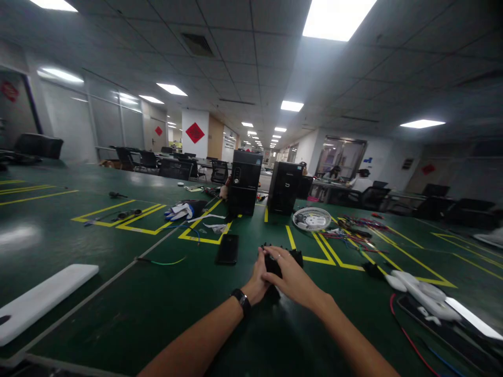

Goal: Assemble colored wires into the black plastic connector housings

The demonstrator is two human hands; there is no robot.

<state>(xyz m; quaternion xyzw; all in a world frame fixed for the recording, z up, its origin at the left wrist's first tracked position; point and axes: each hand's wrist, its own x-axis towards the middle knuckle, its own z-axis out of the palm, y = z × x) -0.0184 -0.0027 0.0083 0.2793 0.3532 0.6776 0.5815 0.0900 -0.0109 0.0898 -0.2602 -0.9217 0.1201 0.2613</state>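
Note:
Over the green tabletop, both hands close around a dark black part with a bumpy upper edge. Its kind is unclear, since the fingers cover most of it. My left hand, with a black band on its wrist, grips the near left side. From the right, my right hand lies across the top, thumb pressed in near the left fingers; a ring shows on one finger. Just left of the hands, a black phone lies flat on the table.
Two black computer towers stand ahead. A white round basket and tangled wires are to the right. Gloves lie left of the towers. A long white object lies at left; white devices sit at right.

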